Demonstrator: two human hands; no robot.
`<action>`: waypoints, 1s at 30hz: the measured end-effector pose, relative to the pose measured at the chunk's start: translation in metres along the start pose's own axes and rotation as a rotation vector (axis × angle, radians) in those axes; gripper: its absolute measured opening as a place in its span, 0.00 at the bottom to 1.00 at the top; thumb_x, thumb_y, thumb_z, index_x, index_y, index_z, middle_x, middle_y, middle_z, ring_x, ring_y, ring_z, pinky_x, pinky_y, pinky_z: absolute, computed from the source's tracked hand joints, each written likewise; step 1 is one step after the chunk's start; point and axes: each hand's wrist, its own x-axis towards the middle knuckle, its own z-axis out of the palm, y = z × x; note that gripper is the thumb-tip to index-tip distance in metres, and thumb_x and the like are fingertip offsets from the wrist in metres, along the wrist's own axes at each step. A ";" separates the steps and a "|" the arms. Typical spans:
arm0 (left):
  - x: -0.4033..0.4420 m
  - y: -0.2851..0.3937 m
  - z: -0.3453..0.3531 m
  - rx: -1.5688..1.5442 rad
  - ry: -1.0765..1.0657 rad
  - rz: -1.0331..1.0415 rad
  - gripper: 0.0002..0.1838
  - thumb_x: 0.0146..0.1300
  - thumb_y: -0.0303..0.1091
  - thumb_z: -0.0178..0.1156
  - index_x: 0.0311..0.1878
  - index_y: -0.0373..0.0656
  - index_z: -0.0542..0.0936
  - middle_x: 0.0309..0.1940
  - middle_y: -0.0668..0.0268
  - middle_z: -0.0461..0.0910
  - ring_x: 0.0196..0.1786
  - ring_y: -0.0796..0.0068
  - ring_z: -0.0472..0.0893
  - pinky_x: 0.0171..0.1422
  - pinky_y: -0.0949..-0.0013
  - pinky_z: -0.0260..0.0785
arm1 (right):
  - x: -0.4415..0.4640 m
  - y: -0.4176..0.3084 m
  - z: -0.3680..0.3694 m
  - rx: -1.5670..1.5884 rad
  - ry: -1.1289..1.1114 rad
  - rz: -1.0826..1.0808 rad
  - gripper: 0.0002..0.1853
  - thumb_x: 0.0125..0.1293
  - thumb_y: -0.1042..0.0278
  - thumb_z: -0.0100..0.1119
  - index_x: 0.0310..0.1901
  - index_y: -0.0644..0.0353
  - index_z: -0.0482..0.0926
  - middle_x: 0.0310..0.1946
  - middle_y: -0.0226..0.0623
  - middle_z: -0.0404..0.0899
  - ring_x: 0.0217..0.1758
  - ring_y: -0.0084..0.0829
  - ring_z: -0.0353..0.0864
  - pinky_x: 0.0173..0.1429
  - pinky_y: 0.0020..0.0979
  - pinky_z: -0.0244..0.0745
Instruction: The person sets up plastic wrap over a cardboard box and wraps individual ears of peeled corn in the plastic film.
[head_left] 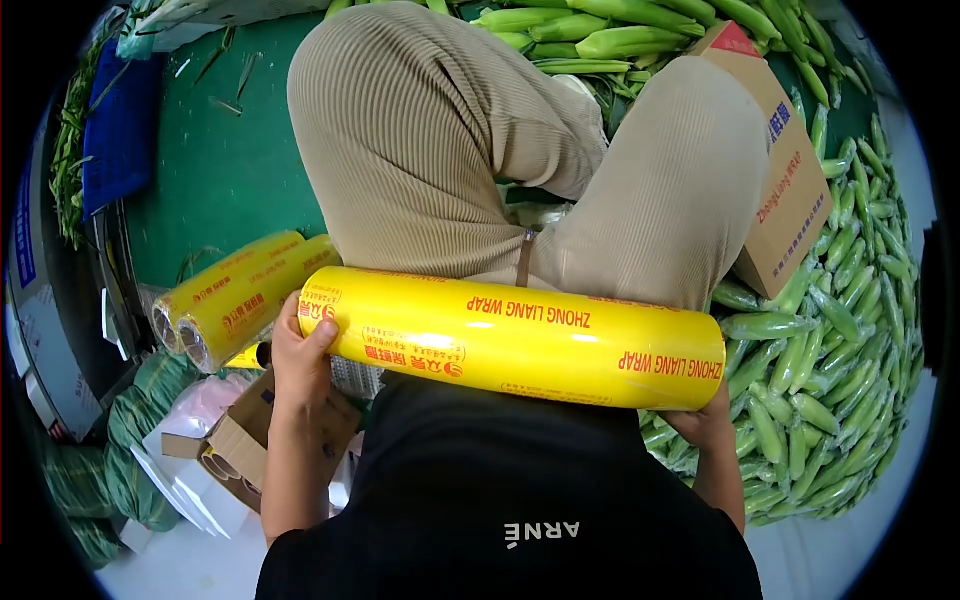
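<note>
A smooth green surface (240,160), strewn with a few leaf scraps (232,104), carries two yellow rolls (245,285) lying side by side near its edge. Husk-covered green corn ears (640,40) are heaped at the far side. On the pale floor (800,560), clear-wrapped ears (850,400) spread in a broad pile, and bulky green sacks (150,430) sit near an open carton (240,435).
</note>
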 end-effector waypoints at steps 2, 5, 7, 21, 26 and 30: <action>-0.001 -0.004 -0.006 0.024 -0.026 0.012 0.39 0.55 0.47 0.82 0.62 0.36 0.73 0.51 0.63 0.83 0.53 0.71 0.84 0.65 0.67 0.76 | 0.002 -0.007 0.001 0.118 0.002 0.060 0.21 0.57 0.68 0.79 0.54 0.57 0.87 0.55 0.41 0.86 0.58 0.46 0.85 0.63 0.41 0.77; -0.003 -0.008 -0.014 0.131 -0.064 0.004 0.51 0.50 0.53 0.83 0.71 0.37 0.67 0.60 0.58 0.78 0.63 0.67 0.79 0.71 0.64 0.72 | -0.001 0.000 0.006 0.296 0.035 0.258 0.21 0.57 0.66 0.80 0.53 0.56 0.87 0.55 0.40 0.87 0.58 0.43 0.86 0.63 0.40 0.78; -0.007 -0.011 -0.006 0.201 0.037 0.152 0.60 0.48 0.56 0.83 0.77 0.38 0.60 0.67 0.55 0.72 0.70 0.64 0.73 0.76 0.61 0.66 | -0.013 0.014 0.013 0.310 0.028 0.336 0.23 0.58 0.65 0.81 0.55 0.56 0.86 0.56 0.40 0.87 0.58 0.42 0.86 0.64 0.40 0.78; -0.053 -0.067 0.002 1.304 0.239 0.888 0.34 0.74 0.51 0.60 0.76 0.43 0.69 0.78 0.52 0.67 0.82 0.43 0.61 0.84 0.36 0.46 | -0.037 0.051 0.018 0.141 0.107 0.392 0.35 0.52 0.61 0.87 0.62 0.57 0.81 0.58 0.39 0.86 0.61 0.37 0.85 0.65 0.38 0.78; -0.054 -0.074 -0.009 1.345 0.303 0.957 0.26 0.73 0.47 0.62 0.72 0.54 0.76 0.76 0.54 0.70 0.82 0.45 0.61 0.84 0.34 0.42 | -0.033 0.058 0.013 0.193 0.070 0.428 0.33 0.53 0.60 0.86 0.61 0.55 0.83 0.58 0.39 0.86 0.61 0.37 0.85 0.64 0.38 0.78; -0.031 -0.025 -0.001 1.379 0.325 0.858 0.22 0.76 0.52 0.55 0.66 0.57 0.82 0.75 0.57 0.71 0.81 0.48 0.63 0.83 0.36 0.45 | -0.027 0.056 0.018 0.037 0.106 0.205 0.25 0.58 0.62 0.83 0.56 0.56 0.85 0.56 0.40 0.87 0.59 0.38 0.87 0.63 0.39 0.78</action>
